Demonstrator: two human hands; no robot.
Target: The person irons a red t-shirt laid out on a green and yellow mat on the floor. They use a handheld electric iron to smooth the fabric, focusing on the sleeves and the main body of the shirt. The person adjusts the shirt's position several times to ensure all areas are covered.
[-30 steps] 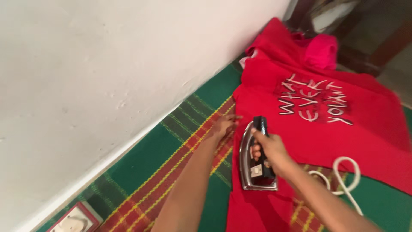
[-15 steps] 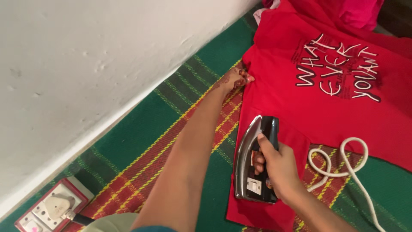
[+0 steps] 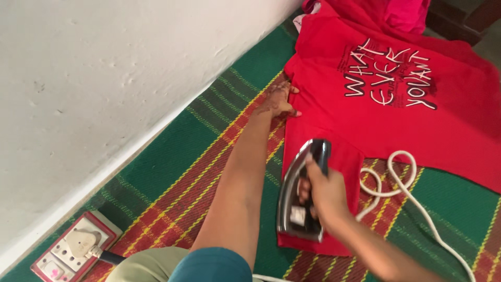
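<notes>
Red cloth under both hands: an iron on a T-shirt sleeve.

The right hand is clamped around the black handle of a steel-soled iron resting on the sleeve of a red T-shirt. The left hand, fingers spread flat, presses the shirt's edge on a green plaid mat. A white cord loops just beside the iron.

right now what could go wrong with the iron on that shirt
The right hand holds the iron on the red shirt sleeve; resting in one spot, it may scorch. The white cord loops close beside it and could snag or touch hot metal. The left hand pins the shirt's edge ahead of the iron, so fingers risk a burn.
</notes>
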